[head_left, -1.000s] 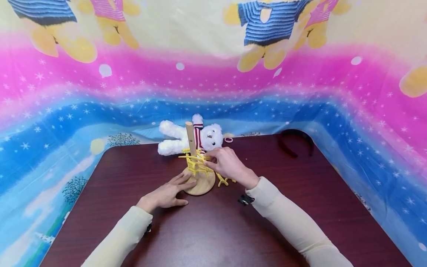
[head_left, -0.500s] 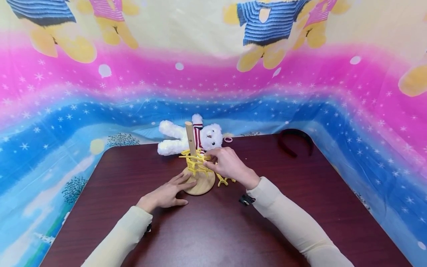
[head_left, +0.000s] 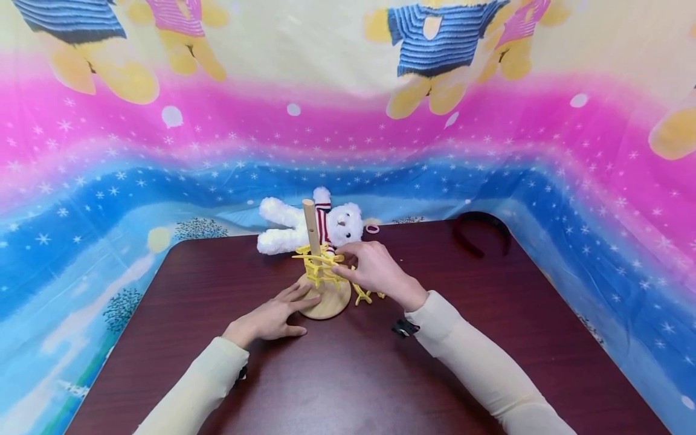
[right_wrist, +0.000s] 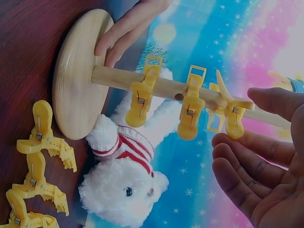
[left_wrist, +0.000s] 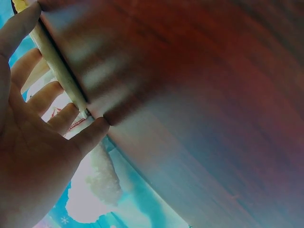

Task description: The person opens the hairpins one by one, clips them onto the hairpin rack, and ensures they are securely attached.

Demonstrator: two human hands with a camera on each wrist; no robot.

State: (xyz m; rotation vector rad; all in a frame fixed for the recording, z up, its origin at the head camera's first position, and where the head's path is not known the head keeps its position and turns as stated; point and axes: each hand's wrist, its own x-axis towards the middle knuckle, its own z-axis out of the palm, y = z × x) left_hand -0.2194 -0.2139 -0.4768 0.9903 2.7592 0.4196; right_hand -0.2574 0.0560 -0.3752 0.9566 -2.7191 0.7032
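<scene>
A wooden stand with a round base (head_left: pixel 326 305) and an upright post (head_left: pixel 311 226) is in front of me. My left hand (head_left: pixel 272 315) lies with extended fingers on the left side of the base. Several yellow spring clips, one of them this middle clip (right_wrist: pixel 192 107), are clamped along the post in the right wrist view. Thumb and fingertips of my right hand (head_left: pixel 375 269) pinch the handles of the clip highest on the post (right_wrist: pixel 232 116). In the left wrist view, the spread left hand (left_wrist: pixel 42 133) shows at the base's edge.
Loose yellow clips (head_left: pixel 363 295) lie right of the base. Behind the post is a white teddy bear (head_left: pixel 283 225) in a striped shirt, lying on its side. A pink ring (head_left: pixel 372 229) and a dark headband (head_left: pixel 462 238) are near the table's far edge.
My right wrist has shifted very slightly to the right, its fingers still at the same clip. The left hand stays in place on the base.
</scene>
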